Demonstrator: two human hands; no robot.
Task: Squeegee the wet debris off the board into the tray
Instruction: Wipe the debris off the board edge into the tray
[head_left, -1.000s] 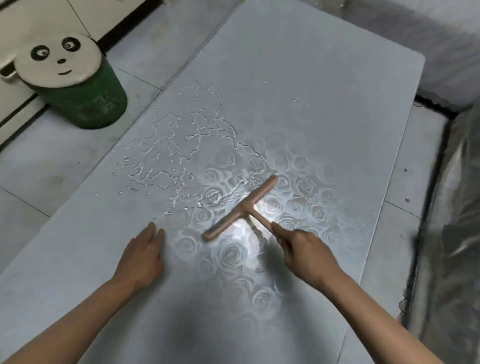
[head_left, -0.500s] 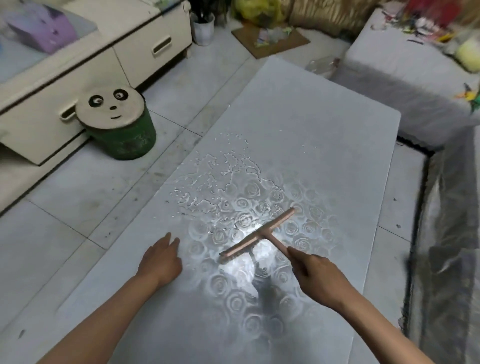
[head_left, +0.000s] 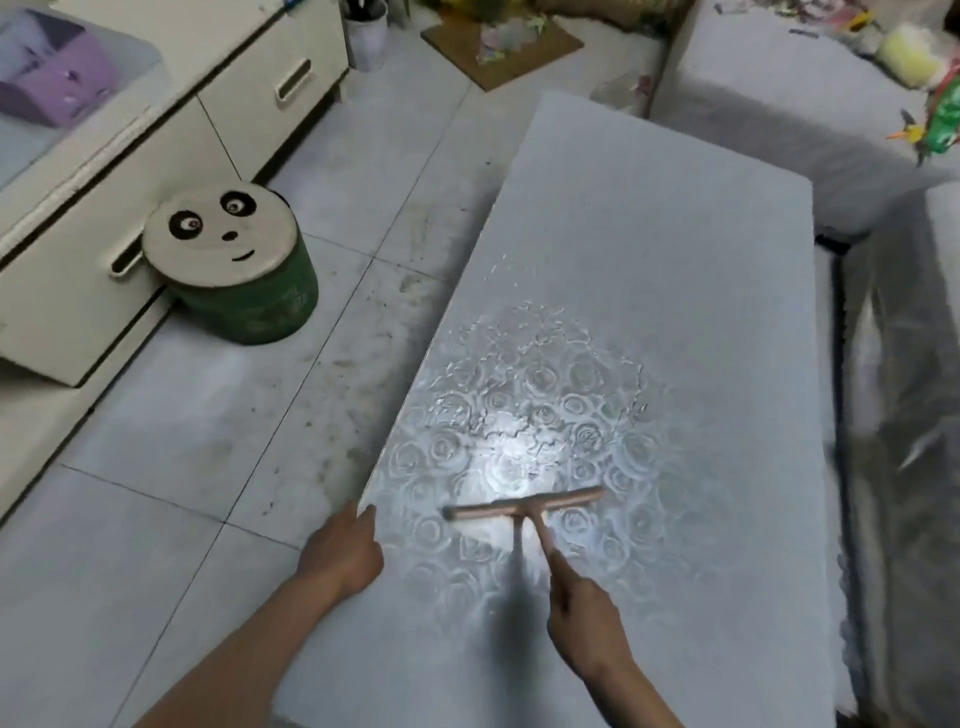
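A long grey board (head_left: 649, 249) with an embossed rose pattern lies on the floor, running away from me. A patch of water (head_left: 524, 395) shines in its middle. A pink T-shaped squeegee (head_left: 524, 506) rests with its blade across the board, just on my side of the water. My right hand (head_left: 584, 613) grips its handle, index finger stretched along it. My left hand (head_left: 343, 553) lies flat at the board's left edge, fingers together, holding nothing. No tray is visible.
A green stool with a panda-face lid (head_left: 228, 260) stands on the tiled floor at left, beside a cream drawer cabinet (head_left: 130, 156). A grey covered seat (head_left: 779, 78) lies beyond the board, and shiny plastic sheeting (head_left: 909, 441) runs along its right side.
The view has tilted up and swung left, showing more of the room. The squeegee blade has turned from diagonal to nearly crosswise, nearer to me. My left hand has shifted to the board's left edge.
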